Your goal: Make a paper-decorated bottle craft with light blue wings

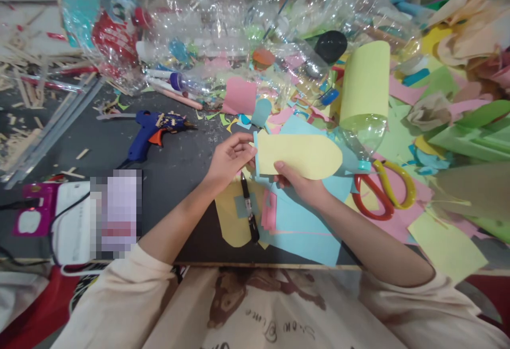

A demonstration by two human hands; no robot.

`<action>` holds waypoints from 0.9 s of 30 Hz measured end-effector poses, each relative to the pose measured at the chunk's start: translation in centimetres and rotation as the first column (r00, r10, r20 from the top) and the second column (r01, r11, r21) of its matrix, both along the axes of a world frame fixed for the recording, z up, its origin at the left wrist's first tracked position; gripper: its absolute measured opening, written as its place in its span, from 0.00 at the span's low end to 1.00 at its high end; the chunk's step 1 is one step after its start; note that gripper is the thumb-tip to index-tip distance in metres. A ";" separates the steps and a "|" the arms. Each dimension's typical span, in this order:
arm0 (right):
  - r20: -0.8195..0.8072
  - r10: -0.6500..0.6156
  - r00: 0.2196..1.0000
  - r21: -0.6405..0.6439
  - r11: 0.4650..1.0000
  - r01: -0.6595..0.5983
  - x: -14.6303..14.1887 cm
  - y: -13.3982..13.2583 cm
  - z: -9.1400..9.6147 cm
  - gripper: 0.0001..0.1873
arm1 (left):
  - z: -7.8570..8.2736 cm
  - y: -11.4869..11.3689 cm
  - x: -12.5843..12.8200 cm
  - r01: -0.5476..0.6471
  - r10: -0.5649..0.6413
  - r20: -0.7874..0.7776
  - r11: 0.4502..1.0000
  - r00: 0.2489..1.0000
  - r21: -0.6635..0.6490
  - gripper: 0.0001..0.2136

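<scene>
A pale yellow paper cutout (303, 152), rounded at its right end, is held flat above the table between both hands. Along its straight left end runs a narrow blue paper strip (256, 153). My left hand (231, 159) pinches that end at the strip, fingers closed. My right hand (295, 179) grips the lower edge, thumb on top and fingers curled underneath. Just below lie a black pen (249, 208), another yellow cutout (229, 221) and sheets of blue paper (306, 221). Scissors (382, 192) with red and yellow handles rest right of my right forearm.
A blue glue gun (145, 134) lies at the left, near clear sticks (59, 126) and wood scraps. A paper-wrapped bottle (365, 81) stands cap-down at the right. Plastic bottles (207, 30) and coloured paper crowd the back. A power strip (74, 221) sits at the front left.
</scene>
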State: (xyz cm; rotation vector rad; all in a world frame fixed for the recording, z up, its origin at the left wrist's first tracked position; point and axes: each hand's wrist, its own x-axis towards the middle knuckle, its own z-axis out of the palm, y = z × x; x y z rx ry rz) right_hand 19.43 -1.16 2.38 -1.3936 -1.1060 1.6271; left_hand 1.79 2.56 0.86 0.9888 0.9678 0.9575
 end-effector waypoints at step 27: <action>0.002 0.016 1.000 0.005 1.000 -0.016 0.1 -0.2 -0.3 0.30 | -0.9 -0.1 -0.2 -0.015 0.019 -0.026 0.990 0.999 0.143 0.20</action>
